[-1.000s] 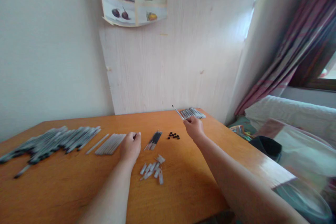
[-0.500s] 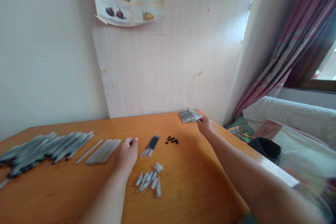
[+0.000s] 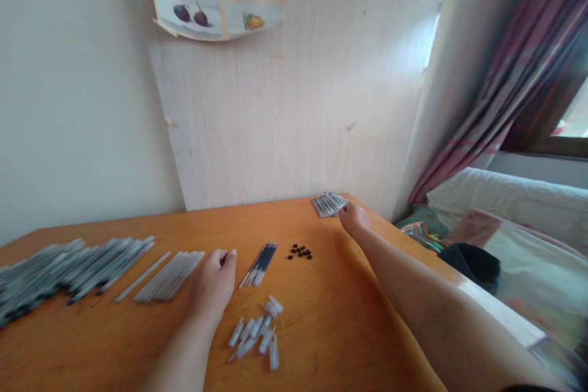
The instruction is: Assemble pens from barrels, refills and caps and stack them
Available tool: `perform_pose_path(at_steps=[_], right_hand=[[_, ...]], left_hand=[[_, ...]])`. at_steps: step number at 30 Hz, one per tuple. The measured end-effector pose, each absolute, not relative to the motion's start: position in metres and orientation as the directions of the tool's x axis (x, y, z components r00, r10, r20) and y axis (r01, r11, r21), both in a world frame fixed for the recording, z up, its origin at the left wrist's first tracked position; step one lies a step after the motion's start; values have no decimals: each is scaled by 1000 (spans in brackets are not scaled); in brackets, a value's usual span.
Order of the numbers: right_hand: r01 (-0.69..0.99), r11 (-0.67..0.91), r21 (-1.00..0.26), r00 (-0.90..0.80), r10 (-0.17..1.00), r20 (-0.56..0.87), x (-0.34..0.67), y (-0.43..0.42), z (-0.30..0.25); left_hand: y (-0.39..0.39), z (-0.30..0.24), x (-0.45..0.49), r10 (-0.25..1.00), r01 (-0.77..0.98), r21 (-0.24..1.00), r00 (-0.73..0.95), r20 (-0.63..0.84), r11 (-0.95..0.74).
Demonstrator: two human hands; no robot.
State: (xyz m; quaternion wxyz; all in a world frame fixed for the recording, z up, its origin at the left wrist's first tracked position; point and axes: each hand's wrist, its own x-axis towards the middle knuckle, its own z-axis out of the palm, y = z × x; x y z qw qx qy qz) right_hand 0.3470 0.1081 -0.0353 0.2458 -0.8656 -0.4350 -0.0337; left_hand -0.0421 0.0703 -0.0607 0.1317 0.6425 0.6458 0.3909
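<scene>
My right hand (image 3: 354, 220) reaches to the far right corner, fingers pinched on a pen, mostly hidden, at the right edge of a flat row of pens (image 3: 328, 205). My left hand (image 3: 215, 280) is curled closed above the table; whatever it may hold is hidden. Left of it lie clear empty pen barrels (image 3: 171, 277) in a row and a single barrel (image 3: 143, 275) apart. Just right of it lie several black ink refills (image 3: 261, 264) with pale tips, then small black plugs (image 3: 300, 252). Clear pen caps (image 3: 257, 331) are scattered nearer me.
A large heap of clear barrels with black ends (image 3: 68, 272) covers the left of the orange wooden table (image 3: 331, 331). A pale board (image 3: 294, 135) with fruit pictures (image 3: 250, 0) stands behind. Beyond the right edge are a dark container (image 3: 471, 263) and plastic bags.
My right hand has shifted slightly left against the row of pens. My left hand stays closed in about the same place. The view has tilted and turned a little.
</scene>
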Motion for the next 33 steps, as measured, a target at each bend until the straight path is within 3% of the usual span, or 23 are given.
perform_pose_path(at_steps=[33], right_hand=[[783,-538,-312,613,753,239,349,136,-44]], left_hand=[[71,-65,-43,934,723,675,-125,336,-146]])
